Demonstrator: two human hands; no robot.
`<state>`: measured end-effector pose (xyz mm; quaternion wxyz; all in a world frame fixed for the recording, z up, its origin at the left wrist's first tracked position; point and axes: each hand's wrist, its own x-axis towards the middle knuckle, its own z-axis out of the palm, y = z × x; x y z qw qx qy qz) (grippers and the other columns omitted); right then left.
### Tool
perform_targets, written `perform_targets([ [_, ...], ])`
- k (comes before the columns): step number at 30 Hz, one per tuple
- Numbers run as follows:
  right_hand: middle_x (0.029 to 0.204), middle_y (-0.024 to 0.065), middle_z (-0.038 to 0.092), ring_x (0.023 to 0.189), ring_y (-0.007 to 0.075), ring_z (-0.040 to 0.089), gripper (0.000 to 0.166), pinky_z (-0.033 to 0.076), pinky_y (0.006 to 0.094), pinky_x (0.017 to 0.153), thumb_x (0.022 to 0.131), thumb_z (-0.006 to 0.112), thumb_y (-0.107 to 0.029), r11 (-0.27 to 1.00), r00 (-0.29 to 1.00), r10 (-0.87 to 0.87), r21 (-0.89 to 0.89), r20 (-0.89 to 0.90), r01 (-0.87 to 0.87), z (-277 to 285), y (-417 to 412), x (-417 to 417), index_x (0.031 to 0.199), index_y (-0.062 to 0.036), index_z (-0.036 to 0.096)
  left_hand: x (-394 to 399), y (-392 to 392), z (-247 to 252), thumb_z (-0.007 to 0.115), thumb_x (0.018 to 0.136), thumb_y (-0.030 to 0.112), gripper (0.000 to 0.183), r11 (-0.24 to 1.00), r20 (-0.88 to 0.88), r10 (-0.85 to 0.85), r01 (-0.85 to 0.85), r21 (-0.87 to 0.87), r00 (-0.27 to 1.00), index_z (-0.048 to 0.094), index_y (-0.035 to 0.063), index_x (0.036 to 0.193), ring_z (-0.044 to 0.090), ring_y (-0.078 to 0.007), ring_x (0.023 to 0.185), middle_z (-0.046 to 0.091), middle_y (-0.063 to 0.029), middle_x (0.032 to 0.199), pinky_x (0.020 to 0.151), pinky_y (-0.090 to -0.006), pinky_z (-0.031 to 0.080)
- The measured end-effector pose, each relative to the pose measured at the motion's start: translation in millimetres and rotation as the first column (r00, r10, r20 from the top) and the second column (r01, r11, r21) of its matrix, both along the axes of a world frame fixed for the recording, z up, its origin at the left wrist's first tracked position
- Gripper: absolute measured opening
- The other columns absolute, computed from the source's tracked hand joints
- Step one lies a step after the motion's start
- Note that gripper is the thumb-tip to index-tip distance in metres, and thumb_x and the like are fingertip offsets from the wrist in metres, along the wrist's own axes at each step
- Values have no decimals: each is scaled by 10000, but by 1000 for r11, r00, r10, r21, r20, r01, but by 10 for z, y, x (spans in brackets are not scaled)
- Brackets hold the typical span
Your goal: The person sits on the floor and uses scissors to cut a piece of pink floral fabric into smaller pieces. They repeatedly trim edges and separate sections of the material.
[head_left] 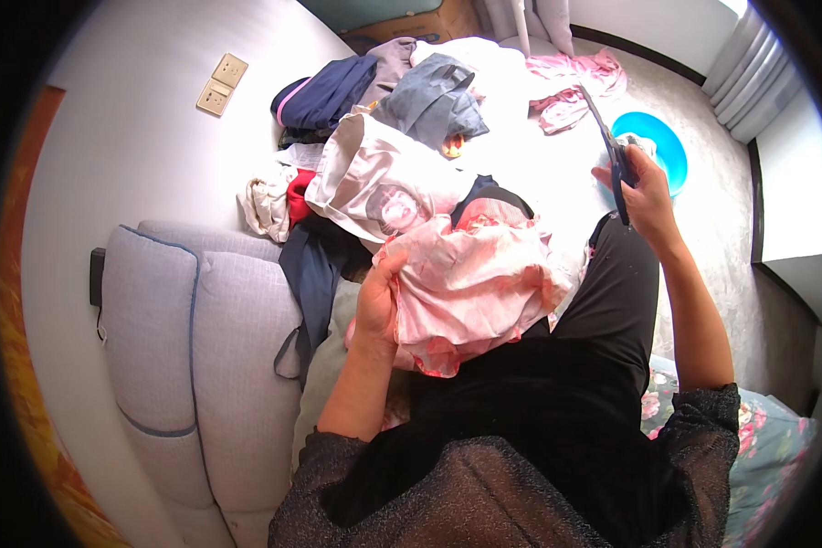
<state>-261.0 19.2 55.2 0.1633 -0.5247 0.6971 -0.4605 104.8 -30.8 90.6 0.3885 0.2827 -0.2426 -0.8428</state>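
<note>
A crumpled pink and white cloth (pixel 476 288) with red-pink edging lies over my lap, its left edge gripped by my left hand (pixel 381 298). On the right, raised over my knee, my right hand (pixel 642 188) holds a pair of dark-handled scissors (pixel 616 154), blades pointing up and away. The scissors are apart from the cloth. Beyond the pink cloth is a white fabric piece with a printed picture (pixel 383 178). A blue plastic basin (pixel 673 154) stands behind my right hand, with some pale material in it, partly hidden.
Piled clothes, among them a navy garment (pixel 335 92) and a grey one (pixel 431 103), lie ahead. Pink fabric (pixel 575 85) lies at the far right of the pile. A grey padded cushion (pixel 246 383) stands at left by the wall. Floral fabric (pixel 760 438) lies at lower right.
</note>
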Motion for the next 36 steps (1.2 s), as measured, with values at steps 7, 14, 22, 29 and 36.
perform_targets([
  [7,973,168,672,924,329,659,302,494,358,798,746,667,21,996,984,60,-49,-166,-69,98,35,27,1032,7,571,3,-6,2,511,930,74,430,1000,32,19,-19,-4,999,462,-48,1339,598,-280,1165,585,-183,1292,1037,-419,465],
  [14,940,63,666,804,127,572,218,458,269,740,839,714,-94,983,914,165,19,370,-185,-82,-36,125,999,-3,597,192,-95,-19,532,918,63,426,987,153,152,-142,-71,976,470,-16,1332,607,-268,1127,602,-165,1251,1020,-404,470],
  [22,801,195,643,705,290,625,218,490,374,666,805,692,-147,976,984,11,212,179,-49,-1215,-205,520,893,24,589,925,-230,-158,558,867,47,396,925,446,379,-311,-219,811,535,-25,1256,655,-249,1023,653,-147,1147,929,-370,519],
  [29,700,83,602,645,170,564,285,466,325,600,779,754,-236,937,862,-71,330,503,-116,-1664,-532,801,832,3,609,1713,-216,-587,588,896,72,288,926,828,328,17,-377,455,584,-26,1167,647,-244,953,651,-119,1091,887,-345,503],
  [36,702,-26,530,655,59,480,218,426,234,602,798,756,-162,991,727,58,49,684,-125,-1251,-336,810,864,-29,596,379,-79,-63,622,880,52,277,435,531,784,327,-839,320,581,-30,1141,591,-215,1026,626,-125,1110,904,-345,469],
])
